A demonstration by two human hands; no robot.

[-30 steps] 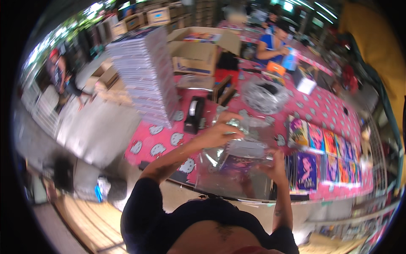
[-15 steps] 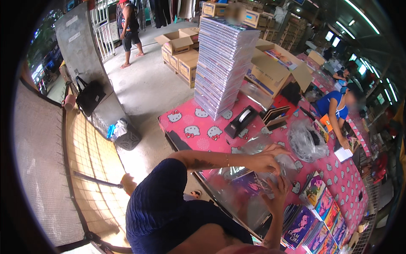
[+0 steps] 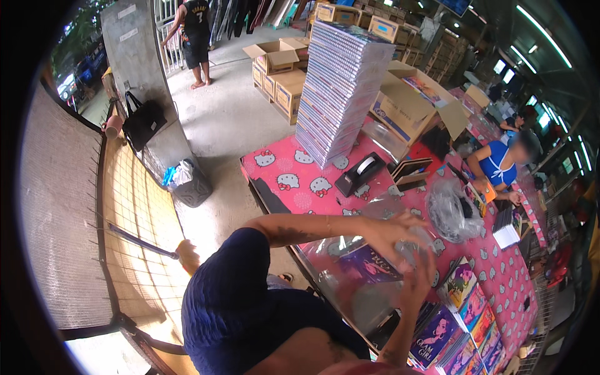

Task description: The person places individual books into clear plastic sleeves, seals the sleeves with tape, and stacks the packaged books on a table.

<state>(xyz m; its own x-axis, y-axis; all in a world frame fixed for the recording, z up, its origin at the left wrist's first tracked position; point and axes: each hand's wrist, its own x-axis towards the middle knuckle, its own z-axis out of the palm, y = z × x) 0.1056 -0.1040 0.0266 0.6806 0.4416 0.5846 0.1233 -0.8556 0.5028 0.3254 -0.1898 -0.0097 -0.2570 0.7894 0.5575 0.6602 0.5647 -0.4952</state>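
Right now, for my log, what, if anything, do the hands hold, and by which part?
Left hand and right hand are at clear plastic; whether they grip it, and where, cannot be told.

Daylight from the upper left brightens the concrete floor (image 3: 231, 119). Tube lamps (image 3: 544, 37) glow in the dim upper right. Highlights glint on the clear plastic bag (image 3: 447, 215). Fingers of both hands (image 3: 420, 275) are slightly motion-blurred. Fisheye curvature bends edges toward a black rim.
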